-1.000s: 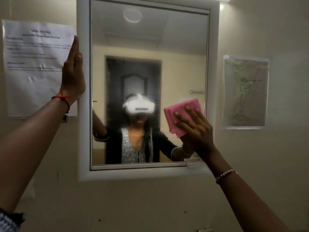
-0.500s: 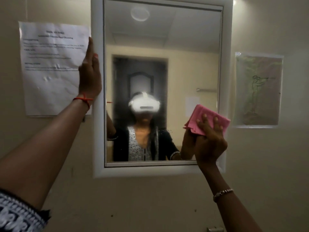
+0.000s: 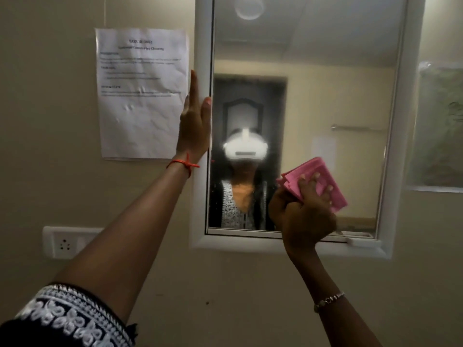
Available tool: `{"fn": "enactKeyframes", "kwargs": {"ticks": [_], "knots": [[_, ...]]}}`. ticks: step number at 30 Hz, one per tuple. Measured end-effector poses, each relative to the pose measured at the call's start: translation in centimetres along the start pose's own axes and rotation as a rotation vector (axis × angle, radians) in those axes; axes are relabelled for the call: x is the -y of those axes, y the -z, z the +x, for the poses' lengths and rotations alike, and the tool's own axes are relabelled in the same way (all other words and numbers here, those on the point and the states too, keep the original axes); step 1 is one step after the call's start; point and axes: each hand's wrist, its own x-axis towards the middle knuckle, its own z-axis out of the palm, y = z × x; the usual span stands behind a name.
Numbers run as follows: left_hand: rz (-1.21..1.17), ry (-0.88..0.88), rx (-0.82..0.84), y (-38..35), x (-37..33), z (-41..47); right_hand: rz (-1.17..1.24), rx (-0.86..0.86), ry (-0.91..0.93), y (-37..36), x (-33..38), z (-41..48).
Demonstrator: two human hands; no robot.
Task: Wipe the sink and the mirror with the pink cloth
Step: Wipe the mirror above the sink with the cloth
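A white-framed mirror hangs on the beige wall straight ahead. My left hand lies flat with straight fingers against the frame's left edge. My right hand grips a folded pink cloth and holds it against the lower middle of the glass, fingers spread over the cloth. The glass reflects a person wearing a white headset. The sink is out of view.
A printed paper sheet is taped to the wall left of the mirror. A white wall socket sits lower left. A plastic-covered drawing hangs to the right of the mirror.
My right hand has carried the pink cloth from the mirror's right frame leftward onto the lower glass. The view has shifted left and down, showing the wall socket. My left hand stays on the frame.
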Motion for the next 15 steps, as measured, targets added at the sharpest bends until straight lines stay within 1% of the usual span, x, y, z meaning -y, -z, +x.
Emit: {"fn": "enactKeyframes", "kwargs": {"ticks": [3, 6, 13, 15], "knots": [[-0.015, 0.003, 0.0, 0.0, -0.3, -0.7, -0.069, -0.035, 0.147, -0.4, 2.2, -1.5], [-0.018, 0.001, 0.001, 0.0, -0.1, -1.3, -0.089, 0.001, 0.306, -1.4, 4.4, -2.7], [-0.025, 0.003, 0.013, 0.0, 0.3, -1.6, -0.024, -0.01, 0.734, -3.0, 8.5, -4.3], [-0.026, -0.002, 0.021, 0.0, 0.3, -1.6, -0.016, -0.016, 0.792, -3.5, 8.3, -4.6]]}}
